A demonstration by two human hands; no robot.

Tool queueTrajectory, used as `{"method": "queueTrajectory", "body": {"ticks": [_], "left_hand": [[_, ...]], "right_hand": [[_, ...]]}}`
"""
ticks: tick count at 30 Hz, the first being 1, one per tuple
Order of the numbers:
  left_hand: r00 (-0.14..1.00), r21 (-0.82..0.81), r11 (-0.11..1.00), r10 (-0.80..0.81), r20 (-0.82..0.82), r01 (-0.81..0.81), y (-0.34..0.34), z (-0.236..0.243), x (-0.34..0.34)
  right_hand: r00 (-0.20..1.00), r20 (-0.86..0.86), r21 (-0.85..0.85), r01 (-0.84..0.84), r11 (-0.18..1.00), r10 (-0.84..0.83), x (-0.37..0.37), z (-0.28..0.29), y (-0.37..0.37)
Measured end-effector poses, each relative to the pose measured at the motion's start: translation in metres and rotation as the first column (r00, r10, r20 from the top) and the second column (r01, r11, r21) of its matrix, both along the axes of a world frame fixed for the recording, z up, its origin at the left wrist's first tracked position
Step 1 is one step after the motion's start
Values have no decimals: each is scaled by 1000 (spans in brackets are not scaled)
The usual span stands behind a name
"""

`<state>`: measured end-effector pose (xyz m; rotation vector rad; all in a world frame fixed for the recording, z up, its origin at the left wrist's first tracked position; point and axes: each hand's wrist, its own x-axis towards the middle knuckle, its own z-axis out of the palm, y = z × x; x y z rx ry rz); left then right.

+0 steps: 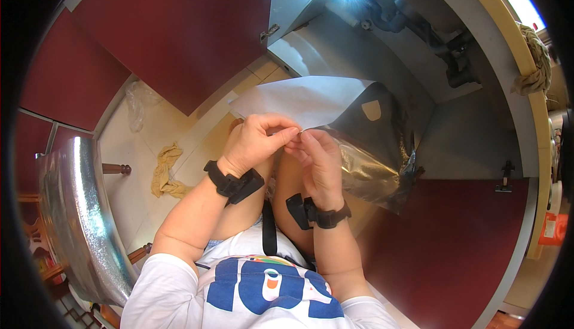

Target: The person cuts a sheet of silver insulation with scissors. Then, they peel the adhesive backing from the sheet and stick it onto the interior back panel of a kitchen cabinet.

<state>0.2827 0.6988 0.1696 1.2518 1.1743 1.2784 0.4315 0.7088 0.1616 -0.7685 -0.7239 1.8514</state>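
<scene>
Behind the work, a wide open cabinet with dark-red doors and grey inner walls [442, 239]. In front of its opening, a large thin sheet, matte white over one part and mirror-like dark silver over the rest [382, 149], bowed and wrinkled along the shiny side. Looks light for its size, limp rather than stiff, slick on the shiny part, and likely to crease or tear if tugged from one spot. Best held at the edge, with two pinches set apart and no pressing into the broad middle. At the near edge, bare left hand [260, 140] and bare right hand [320, 158], fingertips almost touching. In each grip, thumb and forefinger together, seemingly clamped on that edge; too small to tell which layer. Smallest, a pale rounded patch [372, 110] on the dark part; cannot tell whether hole or label.
</scene>
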Motion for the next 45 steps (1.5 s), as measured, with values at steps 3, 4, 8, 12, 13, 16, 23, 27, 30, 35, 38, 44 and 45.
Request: {"method": "queueTrajectory", "body": {"ticks": [3,4,8,12,13,16,23,27,30,35,38,44,45], "left_hand": [[1000,-78,997,-17,-2,17,0,1,-3],[999,-76,997,-23,-29,20,0,1,-4],[996,-76,995,-61,-59,57,1,4,-6],[996,-82,993,-86,0,86,2,4,-7],[995,-96,990,-101,9,101,3,6,-7],[990,-114,984,-139,16,139,4,4,-10],[990,-120,983,-134,36,138,6,-1,-10],[993,-153,982,-116,-33,110,6,0,-9],[992,-178,980,-102,-77,87,5,1,-8],[993,-179,979,-108,-38,99,5,1,-7],[994,-177,980,-99,-38,91,6,-2,-8],[990,-179,975,-122,75,134,8,-2,-8],[990,-179,975,-122,74,134,8,-2,-8]], "right_hand": [[999,36,13,-10,1000,9,1,-3,0],[999,36,13,-9,1000,9,0,-3,0],[992,128,44,-2,999,-3,0,-1,-1],[975,221,64,2,998,-16,0,2,-1],[975,221,63,4,998,-18,0,1,0],[970,243,115,-9,993,-19,0,-2,1],[933,355,195,-4,981,-66,0,1,2],[915,397,215,-13,977,-75,1,-2,2],[903,419,246,-7,969,-100,1,-6,0],[893,428,283,16,959,-141,0,-3,-2],[891,427,292,23,956,-152,-1,-3,-1],[893,407,353,43,935,-195,-4,-3,-2],[886,409,387,50,921,-220,-5,-3,-3]]}}
